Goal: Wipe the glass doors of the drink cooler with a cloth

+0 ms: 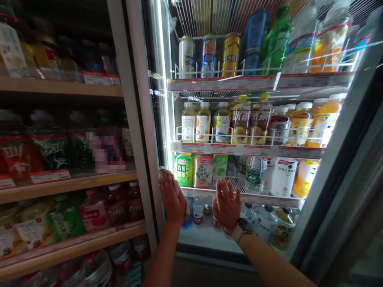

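Note:
A glass door (206, 235) stands in front of a lit drinks cooler. My left hand (172, 195) lies flat near its lower left edge, pressing a pale cloth (166, 172) that shows past the fingertips and along the hand's side. Lower middle, my right hand (227, 203) has its fingers spread on the glass, with nothing in it and a watch (244, 226) on the wrist. Behind the glass, a green carton (183, 169) and a pink carton (203, 171) stand between the hands on a wire shelf.
Open wooden shelves (68, 187) with bottled drinks stand at the left, past the grey cooler frame (134, 119). Cans (208, 56) and bottles fill the cooler's upper racks. A dark door edge (338, 167) slants down the right side.

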Demonstrator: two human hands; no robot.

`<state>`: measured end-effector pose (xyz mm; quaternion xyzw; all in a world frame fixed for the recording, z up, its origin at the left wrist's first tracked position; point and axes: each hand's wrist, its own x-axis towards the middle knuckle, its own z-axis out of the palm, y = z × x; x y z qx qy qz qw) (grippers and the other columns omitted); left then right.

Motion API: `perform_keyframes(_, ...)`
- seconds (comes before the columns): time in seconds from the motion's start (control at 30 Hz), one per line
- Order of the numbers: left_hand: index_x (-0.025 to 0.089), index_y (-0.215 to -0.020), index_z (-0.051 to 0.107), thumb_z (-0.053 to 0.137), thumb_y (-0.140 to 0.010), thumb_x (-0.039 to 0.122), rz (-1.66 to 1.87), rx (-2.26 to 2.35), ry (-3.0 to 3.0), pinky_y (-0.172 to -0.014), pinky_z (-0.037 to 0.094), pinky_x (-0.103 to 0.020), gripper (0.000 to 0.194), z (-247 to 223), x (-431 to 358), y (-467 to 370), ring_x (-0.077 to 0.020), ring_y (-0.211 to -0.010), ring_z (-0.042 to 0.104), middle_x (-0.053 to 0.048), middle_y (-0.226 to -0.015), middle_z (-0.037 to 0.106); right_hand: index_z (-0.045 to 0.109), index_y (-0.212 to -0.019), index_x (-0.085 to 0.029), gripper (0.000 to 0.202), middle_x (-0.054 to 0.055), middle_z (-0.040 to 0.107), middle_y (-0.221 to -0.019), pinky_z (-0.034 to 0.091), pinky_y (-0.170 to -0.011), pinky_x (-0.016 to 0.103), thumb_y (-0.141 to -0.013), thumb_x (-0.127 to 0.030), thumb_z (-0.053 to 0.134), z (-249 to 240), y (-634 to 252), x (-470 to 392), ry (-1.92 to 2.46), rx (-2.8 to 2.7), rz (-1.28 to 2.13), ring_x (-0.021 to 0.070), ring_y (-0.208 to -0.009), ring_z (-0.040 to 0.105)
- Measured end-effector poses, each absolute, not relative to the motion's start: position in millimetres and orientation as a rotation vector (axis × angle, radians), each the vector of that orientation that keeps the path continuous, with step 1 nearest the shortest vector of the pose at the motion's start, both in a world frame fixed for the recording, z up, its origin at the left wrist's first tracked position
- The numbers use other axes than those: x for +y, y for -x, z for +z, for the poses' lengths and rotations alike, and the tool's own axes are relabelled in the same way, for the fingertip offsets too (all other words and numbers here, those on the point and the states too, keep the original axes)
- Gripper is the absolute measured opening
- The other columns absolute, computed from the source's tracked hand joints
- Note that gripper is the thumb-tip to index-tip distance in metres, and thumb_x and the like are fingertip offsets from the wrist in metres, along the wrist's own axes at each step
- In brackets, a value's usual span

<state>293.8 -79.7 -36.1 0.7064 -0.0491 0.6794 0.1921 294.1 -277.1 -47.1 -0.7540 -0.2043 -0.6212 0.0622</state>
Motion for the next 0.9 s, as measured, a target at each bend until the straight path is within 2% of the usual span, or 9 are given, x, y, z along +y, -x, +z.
perform_keyframes(0.13,0.018,-0.155,0.016,0.038,-0.098,0.022,1.860,-0.223,-2.008,-0.123,0.015,-0.044,0.061,-51,-117,-294,-0.0217,-0.149,0.012,-0.010,-0.159,0.026,0.018,-0.155,-0.012,0.070,0.015,0.051,-0.145,0.017,-0.120,0.048,-0.091,-0.024,0.045,-47,-295,-277,2.267,-0.619,-1.875,0.0276,-0.145,0.030)
perform_keyframes(0.3,0.020,-0.152,0.027,0.039,-0.097,0.016,1.917,-0.535,-2.111,-0.121,0.024,-0.034,0.056,-74,-165,-291,-0.0167,-0.147,0.022,-0.007,-0.150,0.044,0.019,-0.155,-0.012,0.070,0.016,0.045,-0.149,0.017,-0.119,0.049,-0.089,-0.022,0.040,-46,-295,-279,2.254,-0.656,-1.890,0.0282,-0.146,0.028)
perform_keyframes(0.4,0.018,-0.151,0.031,0.039,-0.096,0.011,2.015,-0.614,-2.155,-0.121,0.024,-0.033,0.056,-66,-157,-291,-0.0169,-0.146,0.025,-0.006,-0.147,0.047,0.018,-0.155,-0.012,0.071,0.016,0.045,-0.150,0.018,-0.119,0.050,-0.090,-0.023,0.040,-46,-295,-280,2.279,-0.659,-1.878,0.0284,-0.146,0.028)
perform_keyframes(0.53,0.018,-0.151,0.029,0.037,-0.094,0.009,2.022,-0.490,-2.129,-0.122,0.019,-0.034,0.059,-43,-109,-292,-0.0169,-0.147,0.021,-0.007,-0.151,0.043,0.018,-0.155,-0.013,0.072,0.015,0.045,-0.150,0.018,-0.120,0.049,-0.089,-0.022,0.044,-45,-293,-280,2.310,-0.624,-1.870,0.0277,-0.144,0.032)
perform_keyframes(0.7,0.019,-0.153,0.023,0.037,-0.096,0.018,1.943,-0.130,-1.944,-0.123,0.016,-0.046,0.059,-32,-59,-294,-0.0217,-0.150,0.014,-0.009,-0.159,0.028,0.015,-0.156,-0.013,0.071,0.015,0.046,-0.149,0.017,-0.119,0.049,-0.090,-0.022,0.042,-43,-291,-278,2.298,-0.608,-1.884,0.0282,-0.143,0.035)
perform_keyframes(0.83,0.016,-0.154,0.020,0.037,-0.096,0.019,1.882,-0.132,-1.971,-0.123,0.019,-0.045,0.060,-46,-88,-293,-0.0225,-0.150,0.013,-0.011,-0.160,0.025,0.016,-0.156,-0.013,0.071,0.015,0.048,-0.147,0.017,-0.119,0.049,-0.091,-0.023,0.043,-45,-293,-277,2.281,-0.617,-1.870,0.0284,-0.143,0.034)
perform_keyframes(0.9,0.015,-0.154,0.021,0.035,-0.096,0.017,1.911,-0.234,-2.032,-0.122,0.022,-0.043,0.059,-57,-118,-292,-0.0218,-0.149,0.016,-0.012,-0.158,0.029,0.016,-0.156,-0.013,0.071,0.015,0.048,-0.148,0.017,-0.119,0.049,-0.091,-0.023,0.044,-46,-294,-277,2.274,-0.613,-1.868,0.0284,-0.143,0.034)
